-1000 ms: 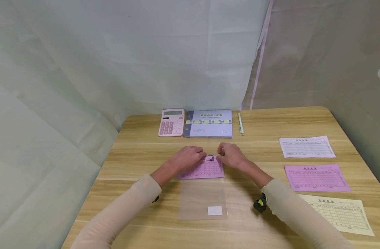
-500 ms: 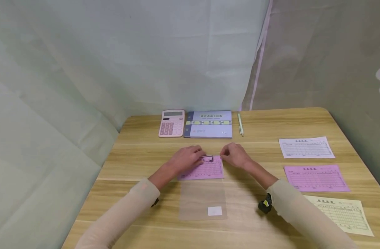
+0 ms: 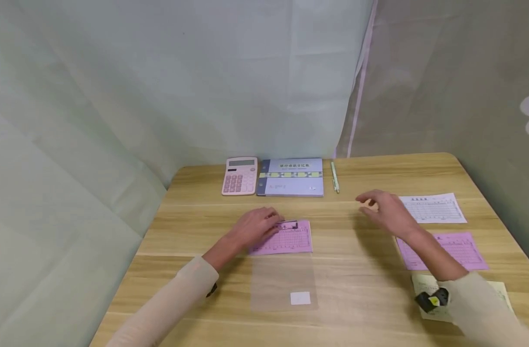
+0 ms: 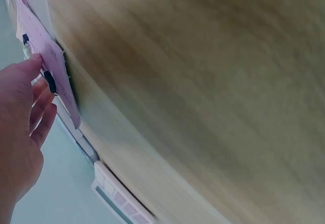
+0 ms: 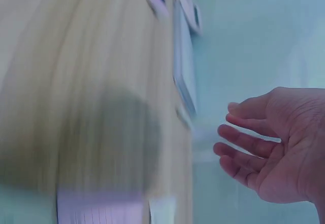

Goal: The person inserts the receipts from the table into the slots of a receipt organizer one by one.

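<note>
A clear clipboard (image 3: 282, 277) with a metal clip (image 3: 288, 225) at its top and a small white label (image 3: 300, 298) lies on the table. A pink printed form (image 3: 288, 241) sits under that clip. My left hand (image 3: 257, 227) pinches the clip; in the left wrist view its thumb lies on the form side and the other fingers curve behind the top edge. My right hand (image 3: 388, 212) is in the air left of a white form (image 3: 435, 210), fingers loosely bent and holding nothing, as the right wrist view also shows.
A second pink form (image 3: 461, 251) and a yellow form (image 3: 422, 285), partly covered by the right arm, lie below the white one. Along the back edge are a pink calculator (image 3: 240, 177), a blue account book (image 3: 290, 178) and a pen (image 3: 335, 177). Curtains hang behind the table.
My right hand has let go of the pink form's upper right corner and moved right, toward the white form. The left hand stays at the clip.
</note>
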`<state>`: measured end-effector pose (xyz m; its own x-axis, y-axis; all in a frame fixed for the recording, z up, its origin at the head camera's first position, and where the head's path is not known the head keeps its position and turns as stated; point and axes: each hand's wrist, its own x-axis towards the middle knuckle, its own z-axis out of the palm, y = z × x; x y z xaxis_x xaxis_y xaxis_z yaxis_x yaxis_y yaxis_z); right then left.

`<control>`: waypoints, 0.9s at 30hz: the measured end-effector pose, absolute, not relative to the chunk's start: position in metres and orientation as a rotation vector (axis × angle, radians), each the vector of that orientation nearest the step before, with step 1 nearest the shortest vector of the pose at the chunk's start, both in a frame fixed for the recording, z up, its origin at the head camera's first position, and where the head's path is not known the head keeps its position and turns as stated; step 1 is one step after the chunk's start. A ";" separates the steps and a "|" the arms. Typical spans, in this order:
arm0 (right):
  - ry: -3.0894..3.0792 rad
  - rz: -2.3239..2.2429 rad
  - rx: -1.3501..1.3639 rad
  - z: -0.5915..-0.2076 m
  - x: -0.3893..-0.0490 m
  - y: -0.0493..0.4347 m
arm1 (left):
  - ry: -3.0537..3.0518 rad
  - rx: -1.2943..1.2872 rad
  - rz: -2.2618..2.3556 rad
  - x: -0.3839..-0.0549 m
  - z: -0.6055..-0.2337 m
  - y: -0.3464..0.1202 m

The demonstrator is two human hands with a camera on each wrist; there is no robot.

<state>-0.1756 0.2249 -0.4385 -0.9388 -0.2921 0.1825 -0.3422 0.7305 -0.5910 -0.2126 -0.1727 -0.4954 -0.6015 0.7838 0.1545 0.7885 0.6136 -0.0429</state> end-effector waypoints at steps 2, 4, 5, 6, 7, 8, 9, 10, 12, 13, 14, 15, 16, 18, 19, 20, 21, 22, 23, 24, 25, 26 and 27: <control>-2.867 0.941 0.466 -0.437 -0.172 0.254 | -2.672 -1.316 -0.047 -0.212 -0.497 -0.173; -2.889 0.884 0.387 -0.438 -0.170 0.282 | -2.672 -1.314 -0.055 -0.212 -0.498 -0.174; -2.905 0.864 0.338 -0.440 -0.169 0.296 | -2.671 -1.311 -0.063 -0.212 -0.499 -0.174; -2.924 0.846 0.287 -0.442 -0.168 0.310 | -2.669 -1.309 -0.069 -0.212 -0.499 -0.174; -2.943 0.836 0.235 -0.445 -0.166 0.322 | -2.668 -1.306 -0.074 -0.212 -0.499 -0.174; -2.959 0.817 0.188 -0.448 -0.165 0.334 | -2.670 -1.302 -0.083 -0.212 -0.500 -0.174; -2.973 0.798 0.151 -0.451 -0.164 0.346 | -2.676 -1.297 -0.096 -0.213 -0.500 -0.174; -2.988 0.783 0.113 -0.454 -0.163 0.358 | -2.682 -1.295 -0.105 -0.213 -0.499 -0.174; -3.001 0.757 0.058 -0.461 -0.162 0.377 | -2.709 -1.279 -0.115 -0.213 -0.499 -0.173; -3.001 0.758 0.027 -0.465 -0.161 0.384 | -2.729 -1.270 -0.117 -0.213 -0.498 -0.173; -2.989 0.761 0.007 -0.468 -0.162 0.391 | -2.751 -1.260 -0.119 -0.213 -0.497 -0.172; -2.974 0.776 -0.013 -0.471 -0.162 0.396 | -2.769 -1.253 -0.118 -0.212 -0.496 -0.171; -2.965 0.797 -0.046 -0.474 -0.162 0.401 | -2.788 -1.244 -0.115 -0.213 -0.496 -0.170; -2.936 0.858 -0.106 -0.478 -0.164 0.407 | -2.815 -1.238 -0.121 -0.212 -0.495 -0.169; -2.923 0.884 -0.129 -0.480 -0.165 0.409 | -2.821 -1.241 -0.126 -0.212 -0.494 -0.168; -2.911 0.910 -0.154 -0.481 -0.167 0.411 | -2.820 -1.247 -0.132 -0.213 -0.494 -0.168; -2.904 0.933 -0.184 -0.482 -0.168 0.412 | -2.816 -1.256 -0.137 -0.213 -0.494 -0.167; -2.897 0.959 -0.217 -0.484 -0.170 0.412 | -2.811 -1.262 -0.143 -0.213 -0.494 -0.167; -2.886 0.976 -0.238 -0.485 -0.171 0.413 | -2.801 -1.273 -0.145 -0.213 -0.494 -0.167; -2.879 0.994 -0.264 -0.486 -0.173 0.413 | -2.791 -1.280 -0.146 -0.213 -0.494 -0.167; -2.875 1.008 -0.293 -0.487 -0.174 0.413 | -2.783 -1.287 -0.156 -0.213 -0.494 -0.167; -2.871 1.020 -0.323 -0.488 -0.175 0.413 | -2.775 -1.292 -0.160 -0.213 -0.494 -0.167; -2.867 1.030 -0.351 -0.488 -0.176 0.414 | -2.768 -1.296 -0.169 -0.213 -0.495 -0.167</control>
